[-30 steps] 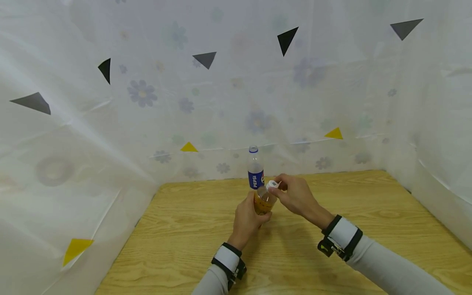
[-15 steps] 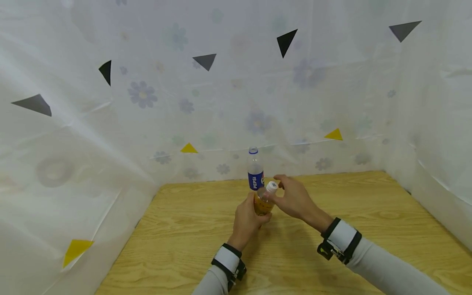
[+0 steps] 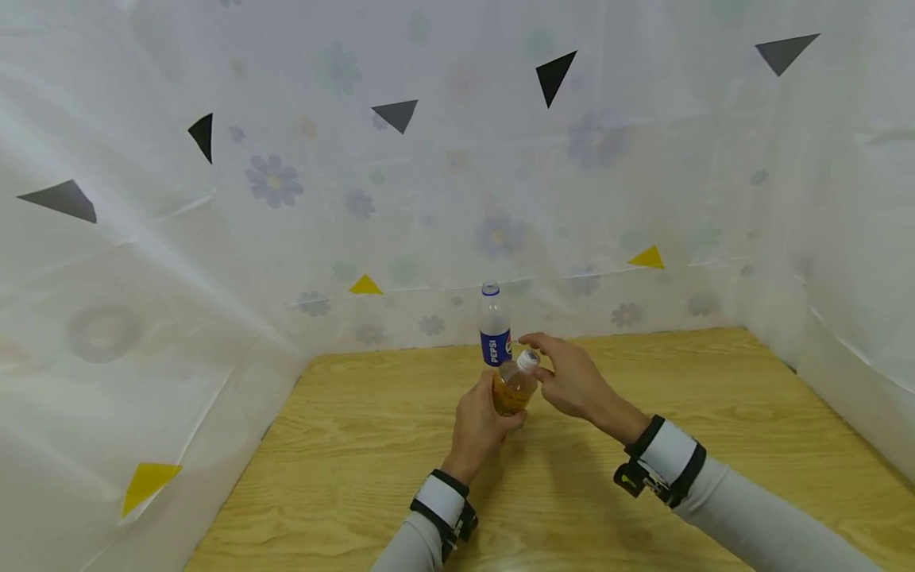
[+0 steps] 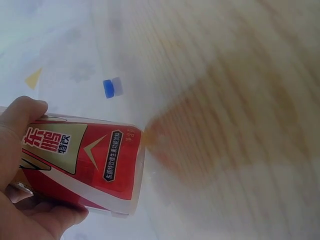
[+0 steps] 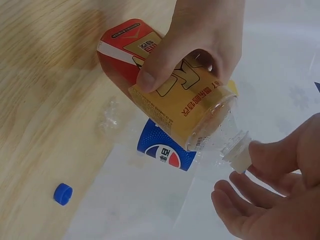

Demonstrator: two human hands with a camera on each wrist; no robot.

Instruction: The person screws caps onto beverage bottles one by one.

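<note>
My left hand (image 3: 477, 425) grips a drink bottle (image 3: 511, 389) round its gold-and-red label, holding it tilted above the table. In the right wrist view, a white cap (image 5: 241, 156) sits at the neck of this bottle. The thumb of my right hand (image 5: 285, 185) touches the cap's side, while the fingers are spread apart from it, loosely bent. From the head, my right hand's index finger reaches out past the cap. Just behind stands a clear bottle with a blue Pepsi label (image 3: 495, 346), upright and without a cap on its mouth.
On the table lies a loose blue bottle cap (image 5: 63, 194), near the Pepsi bottle. The wood-grain table (image 3: 343, 445) ends at a pale flowered sheet (image 3: 429, 199), which hangs behind and at both sides.
My right hand's fingers have come off the white cap and spread, moving slightly, with the thumb staying by it. The left hand and both bottles look unmoved.
</note>
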